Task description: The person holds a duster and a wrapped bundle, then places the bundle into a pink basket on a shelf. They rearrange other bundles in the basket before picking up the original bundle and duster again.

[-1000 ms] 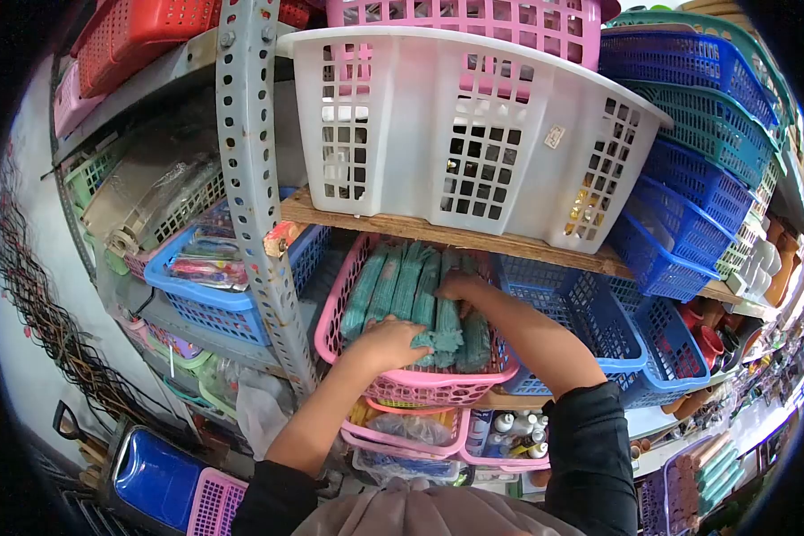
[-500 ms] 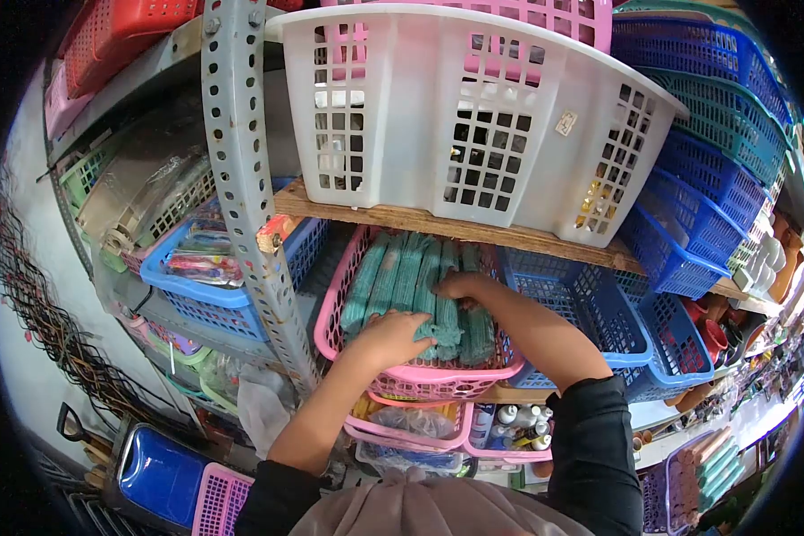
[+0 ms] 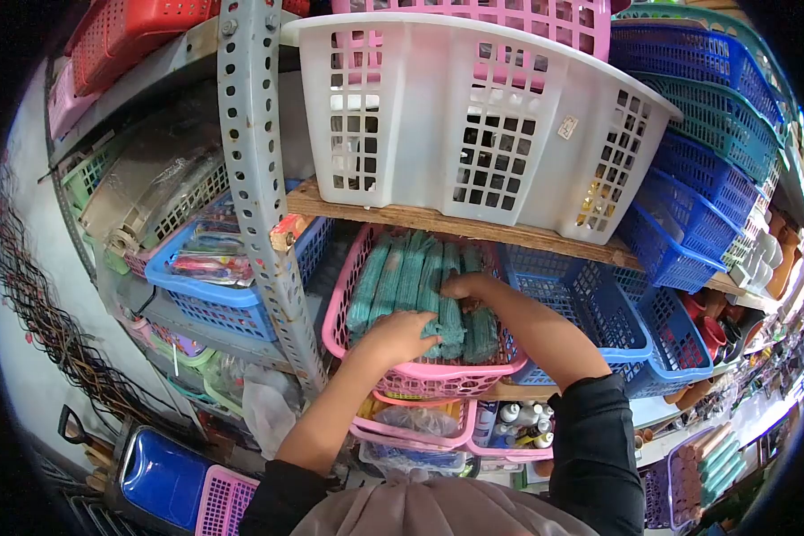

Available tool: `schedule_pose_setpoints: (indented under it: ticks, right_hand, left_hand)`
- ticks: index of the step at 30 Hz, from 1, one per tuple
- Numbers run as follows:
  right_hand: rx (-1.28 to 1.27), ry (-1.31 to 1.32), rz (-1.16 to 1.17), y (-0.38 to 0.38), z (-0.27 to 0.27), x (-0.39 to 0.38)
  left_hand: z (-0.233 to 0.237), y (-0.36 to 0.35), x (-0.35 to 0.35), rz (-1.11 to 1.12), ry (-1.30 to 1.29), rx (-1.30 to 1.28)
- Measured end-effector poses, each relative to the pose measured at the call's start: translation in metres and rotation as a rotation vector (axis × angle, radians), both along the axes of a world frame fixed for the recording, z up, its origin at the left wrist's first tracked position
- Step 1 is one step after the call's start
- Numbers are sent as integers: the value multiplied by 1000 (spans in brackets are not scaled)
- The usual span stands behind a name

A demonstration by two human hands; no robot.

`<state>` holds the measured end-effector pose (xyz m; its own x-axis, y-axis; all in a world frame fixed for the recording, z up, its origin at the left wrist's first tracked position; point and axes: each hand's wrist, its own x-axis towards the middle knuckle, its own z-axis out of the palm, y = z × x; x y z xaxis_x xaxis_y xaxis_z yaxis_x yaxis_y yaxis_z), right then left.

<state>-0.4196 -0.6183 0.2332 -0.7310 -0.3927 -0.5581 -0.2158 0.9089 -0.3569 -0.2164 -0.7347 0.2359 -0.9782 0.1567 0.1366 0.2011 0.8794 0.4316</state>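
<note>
A pink plastic basket (image 3: 438, 380) on the shelf holds several long green bundles (image 3: 411, 277) of rough, mesh-like material, lying side by side. My left hand (image 3: 397, 339) rests on the near ends of the bundles at the basket's front, fingers stretched out and thumb apart. Toward the right side of the basket, my right hand (image 3: 466, 288) reaches in with its fingers curled down around a green bundle; the fingertips are partly hidden. One shorter green bundle (image 3: 481, 336) lies below my right wrist.
Above is a wooden shelf edge (image 3: 473, 225) bearing a large white basket (image 3: 420, 116). A perforated metal post (image 3: 257, 134) stands left. Blue baskets (image 3: 590, 308) sit to the right, and a pink basket (image 3: 460, 433) with wrapped goods is below.
The view has shifted slightly, so the shelf and baskets appear a little farther right. Both hands stay at about the same places on the green bundles.
</note>
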Motion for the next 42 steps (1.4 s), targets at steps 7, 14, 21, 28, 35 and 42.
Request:
schedule_pose_setpoints:
  ticks: [7, 14, 21, 28, 35, 42]
  right_hand:
    - [52, 224, 185, 0, 13, 12]
    - [56, 250, 125, 8, 43, 55]
    - [360, 632, 360, 50, 71, 128]
    - [46, 792, 302, 116, 93, 218]
    - [-352, 1069, 333, 170, 51, 275]
    - [-603, 953, 79, 209, 19, 360]
  left_hand:
    - [0, -2, -1, -9, 8, 41]
    - [-3, -4, -2, -32, 34, 84]
    - [-6, -7, -5, -62, 124, 129]
    - [22, 7, 19, -147, 396, 190]
    - [42, 28, 57, -290, 878, 70]
    - [7, 101, 114, -629, 735, 370]
